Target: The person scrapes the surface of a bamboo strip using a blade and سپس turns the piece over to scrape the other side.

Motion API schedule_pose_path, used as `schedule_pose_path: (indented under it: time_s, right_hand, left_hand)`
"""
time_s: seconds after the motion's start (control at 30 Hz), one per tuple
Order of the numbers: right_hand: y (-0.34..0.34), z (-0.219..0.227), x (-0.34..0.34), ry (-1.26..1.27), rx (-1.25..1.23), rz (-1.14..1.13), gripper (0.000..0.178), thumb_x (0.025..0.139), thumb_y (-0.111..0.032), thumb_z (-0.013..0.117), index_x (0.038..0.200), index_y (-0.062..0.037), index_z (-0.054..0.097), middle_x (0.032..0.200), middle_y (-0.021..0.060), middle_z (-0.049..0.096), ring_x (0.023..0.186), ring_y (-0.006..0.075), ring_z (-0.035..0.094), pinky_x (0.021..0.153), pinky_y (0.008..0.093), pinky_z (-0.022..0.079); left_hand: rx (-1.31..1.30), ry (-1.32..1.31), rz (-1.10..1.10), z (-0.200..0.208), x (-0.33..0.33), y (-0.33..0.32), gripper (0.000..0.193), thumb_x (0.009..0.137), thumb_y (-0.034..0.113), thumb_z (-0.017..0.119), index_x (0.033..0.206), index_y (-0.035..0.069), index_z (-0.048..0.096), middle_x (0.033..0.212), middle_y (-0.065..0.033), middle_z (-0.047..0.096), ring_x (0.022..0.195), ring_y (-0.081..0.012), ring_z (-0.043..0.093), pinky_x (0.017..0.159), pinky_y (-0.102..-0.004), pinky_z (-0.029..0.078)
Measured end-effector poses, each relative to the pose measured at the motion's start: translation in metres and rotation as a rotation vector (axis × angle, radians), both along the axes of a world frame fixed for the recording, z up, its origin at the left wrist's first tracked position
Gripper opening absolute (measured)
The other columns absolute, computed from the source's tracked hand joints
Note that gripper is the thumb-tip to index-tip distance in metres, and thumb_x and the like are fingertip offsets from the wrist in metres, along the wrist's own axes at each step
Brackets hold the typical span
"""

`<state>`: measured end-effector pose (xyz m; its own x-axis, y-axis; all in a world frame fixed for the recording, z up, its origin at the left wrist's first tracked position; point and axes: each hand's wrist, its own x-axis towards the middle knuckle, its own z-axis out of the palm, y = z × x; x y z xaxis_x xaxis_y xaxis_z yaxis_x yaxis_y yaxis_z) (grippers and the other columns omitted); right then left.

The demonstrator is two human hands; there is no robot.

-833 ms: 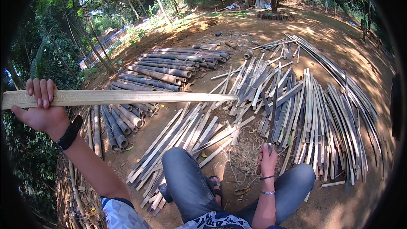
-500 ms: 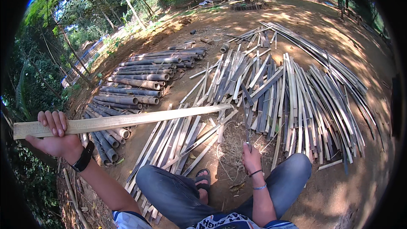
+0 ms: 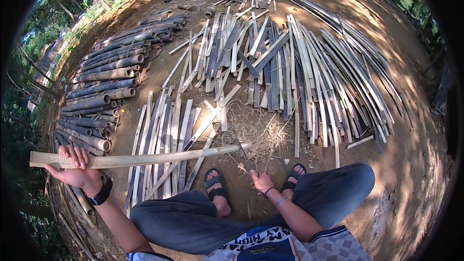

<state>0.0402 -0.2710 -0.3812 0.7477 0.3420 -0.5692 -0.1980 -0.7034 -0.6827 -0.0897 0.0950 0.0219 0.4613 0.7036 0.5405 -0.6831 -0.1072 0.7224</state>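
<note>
Landmark: shavings [image 3: 273, 137], loose and curled, on bare earth.

Slat [image 3: 159, 158]: one, pale, long, tapering; held roughly level, running leftward from the near-left edge of the shavings, where its narrow tip shows.

Left hand [image 3: 81, 175]: well left of the shavings; clamped on the slat close to its broad end, fingers over the top, thumb below. Black watch [image 3: 102, 193] at the wrist.

Right hand [image 3: 262, 182]: just on the near side of the shavings; closed around the grip of a knife [image 3: 245, 155]. Blade points up to the slat's tip; whether they touch cannot be told.

Strips [image 3: 185, 125]: pale and dark, left of the shavings.

Pile [image 3: 321, 92]: many more such lengths, fanned beyond and to the right of the shavings.

Poles [image 3: 104, 74]: bamboo, round, stacked far left of the shavings.

Sandals [image 3: 215, 181]: two, dark, worn, on the near side of the shavings.
</note>
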Motion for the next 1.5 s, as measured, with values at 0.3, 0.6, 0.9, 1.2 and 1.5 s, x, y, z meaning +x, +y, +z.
schedule_pose_path:
  time_s: [0.3,0.6,0.9,1.2,1.5]
  right_hand:
    - [-0.01,-0.015,0.004,-0.014,-0.289,0.084,0.07,0.091,-0.059,0.038,0.097,0.0053,0.064,0.098,0.0325,0.062,0.1,0.0463,0.059,0.09,0.05,0.045]
    - [-0.027,0.004,0.024,-0.082,-0.482,0.224,0.071,0.09,-0.061,0.039,0.1,0.0038,0.065,0.1,0.0293,0.064,0.099,0.0424,0.062,0.09,0.0481,0.047]
    - [-0.022,0.055,0.023,-0.087,-0.346,0.338,0.07,0.091,-0.06,0.039,0.093,0.0052,0.066,0.094,0.0286,0.065,0.092,0.0453,0.062,0.084,0.0496,0.05]
    - [-0.025,0.029,0.026,-0.001,-0.39,0.469,0.073,0.089,-0.064,0.04,0.093,0.0034,0.068,0.101,0.0268,0.065,0.101,0.0419,0.061,0.09,0.047,0.048]
    - [-0.048,0.02,0.078,-0.174,-0.427,0.059,0.071,0.09,-0.061,0.042,0.094,0.0054,0.066,0.097,0.0312,0.064,0.097,0.0437,0.062,0.087,0.0483,0.048]
  left_hand:
    - [-0.058,0.018,0.08,-0.033,-0.066,0.052,0.057,0.093,0.063,0.037,0.076,0.009,0.042,0.049,0.0004,0.037,0.037,-0.0076,0.033,0.035,-0.0186,0.027]
    - [-0.073,0.001,0.367,0.015,-0.138,0.05,0.057,0.093,0.061,0.032,0.07,0.009,0.035,0.051,-0.0002,0.027,0.04,-0.0093,0.028,0.038,-0.0213,0.025]
    - [0.183,-0.214,0.286,0.019,-0.189,0.043,0.062,0.083,0.07,0.025,0.064,0.011,0.029,0.051,-0.0021,0.026,0.042,-0.0129,0.026,0.042,-0.0254,0.022]
    - [0.171,-0.142,0.346,0.023,-0.152,0.022,0.063,0.082,0.07,0.03,0.067,0.009,0.035,0.054,-0.001,0.03,0.044,-0.012,0.03,0.044,-0.0246,0.026]
    - [0.174,-0.197,0.084,0.022,-0.145,0.012,0.05,0.075,0.055,0.056,0.07,0.01,0.034,0.053,-0.0004,0.03,0.043,-0.0116,0.03,0.044,-0.0228,0.026]
